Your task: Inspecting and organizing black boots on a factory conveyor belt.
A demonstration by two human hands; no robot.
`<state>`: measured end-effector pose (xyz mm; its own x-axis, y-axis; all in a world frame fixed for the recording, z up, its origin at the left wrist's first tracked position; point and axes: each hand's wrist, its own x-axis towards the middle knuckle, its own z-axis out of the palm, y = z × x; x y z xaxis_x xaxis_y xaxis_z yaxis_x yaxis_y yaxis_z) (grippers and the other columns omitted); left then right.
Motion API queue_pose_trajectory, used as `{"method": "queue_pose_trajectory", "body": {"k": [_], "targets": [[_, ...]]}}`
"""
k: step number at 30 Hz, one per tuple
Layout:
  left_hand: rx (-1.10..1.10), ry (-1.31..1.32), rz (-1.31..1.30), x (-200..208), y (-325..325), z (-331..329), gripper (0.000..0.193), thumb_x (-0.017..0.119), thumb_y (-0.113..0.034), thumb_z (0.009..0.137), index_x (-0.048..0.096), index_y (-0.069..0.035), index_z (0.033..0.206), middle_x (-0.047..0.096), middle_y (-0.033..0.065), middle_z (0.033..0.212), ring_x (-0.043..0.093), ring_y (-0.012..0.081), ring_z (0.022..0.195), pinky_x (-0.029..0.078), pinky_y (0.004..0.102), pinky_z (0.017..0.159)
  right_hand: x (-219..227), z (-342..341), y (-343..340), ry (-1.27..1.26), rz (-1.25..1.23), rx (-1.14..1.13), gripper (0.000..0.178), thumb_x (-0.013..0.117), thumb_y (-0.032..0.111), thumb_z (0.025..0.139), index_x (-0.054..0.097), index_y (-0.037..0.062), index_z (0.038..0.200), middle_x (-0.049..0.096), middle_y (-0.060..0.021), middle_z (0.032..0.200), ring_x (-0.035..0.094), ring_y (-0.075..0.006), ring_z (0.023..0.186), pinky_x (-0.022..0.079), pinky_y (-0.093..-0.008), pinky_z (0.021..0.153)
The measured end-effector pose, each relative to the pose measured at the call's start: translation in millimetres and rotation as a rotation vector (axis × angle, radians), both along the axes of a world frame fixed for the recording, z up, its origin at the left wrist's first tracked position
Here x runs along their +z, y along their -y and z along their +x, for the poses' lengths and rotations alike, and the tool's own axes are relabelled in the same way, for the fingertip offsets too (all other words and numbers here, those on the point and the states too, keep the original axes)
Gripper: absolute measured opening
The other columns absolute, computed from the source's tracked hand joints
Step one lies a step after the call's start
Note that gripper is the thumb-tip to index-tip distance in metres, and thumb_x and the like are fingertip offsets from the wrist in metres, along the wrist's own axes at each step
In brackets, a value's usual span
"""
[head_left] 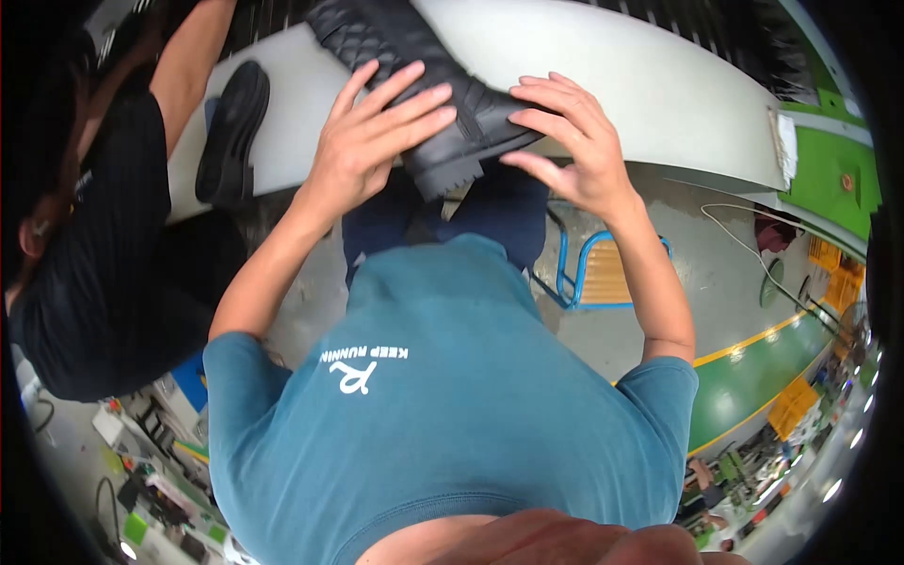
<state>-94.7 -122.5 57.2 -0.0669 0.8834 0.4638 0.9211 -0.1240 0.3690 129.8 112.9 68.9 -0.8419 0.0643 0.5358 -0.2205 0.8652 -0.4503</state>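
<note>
A black boot (450,118) with a quilted shaft and a chunky ridged heel lies tilted on its side at the near edge of the pale bench. My left hand (363,141) holds it round the ankle and heel, fingers spread across its upper side and thumb mostly out of sight. At the toe, my right hand (574,141) grips from the right, with fingers over the top and the thumb by the sole's edge. The upper end of the shaft runs out of the picture.
The pale bench (612,71) curves across in front of me. On its left part lies another black shoe (231,137), near a co-worker's arm (188,71). A green machine frame (829,179) stands at the right end. Behind my right arm is a blue-framed stool (603,273).
</note>
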Motion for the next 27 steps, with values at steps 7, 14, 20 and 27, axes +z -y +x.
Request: {"method": "queue_pose_trajectory", "body": {"k": [7,14,20,27], "targets": [[0.088,0.38,0.08,-24,4,31,0.073,0.088,-0.031,0.083,0.072,-0.007,0.15,0.067,0.0126,0.16,0.048,0.04,0.161,0.037,0.0623,0.126,0,-15,14,0.011,0.055,0.005,0.031,0.098,0.016,0.075,0.078,0.0126,0.098,0.08,-0.0051,0.133,0.072,-0.0331,0.131,0.052,-0.0571,0.115],[0.197,0.356,0.264,-48,-10,39,0.076,0.1,-0.035,0.075,0.077,-0.006,0.142,0.075,0.0125,0.147,0.064,0.0375,0.147,0.056,0.0496,0.105,16,-30,7,0.263,-0.174,-0.018,0.036,0.1,0.019,0.072,0.073,0.007,0.092,0.082,-0.0072,0.122,0.078,-0.028,0.113,0.056,-0.0424,0.106],[0.157,0.353,0.169,-33,-8,33,0.075,0.099,-0.035,0.075,0.077,-0.006,0.14,0.074,0.0128,0.15,0.062,0.0366,0.149,0.047,0.0541,0.118,11,-15,-14,0.419,-0.379,-0.121,0.103,0.109,0.017,0.061,0.062,0.0079,0.152,0.077,-0.0092,0.121,0.074,-0.0249,0.118,0.059,-0.0387,0.104],[-0.025,0.666,0.632,11,-34,54,0.106,0.102,-0.009,0.076,0.045,-0.003,0.165,0.069,0.0279,0.15,0.066,0.0375,0.143,0.056,0.0471,0.117,92,-44,37,-0.037,-0.164,0.092,0.085,0.098,0.008,0.07,0.065,0.011,0.148,0.076,-0.009,0.118,0.074,-0.0331,0.109,0.061,-0.0433,0.094]]}}
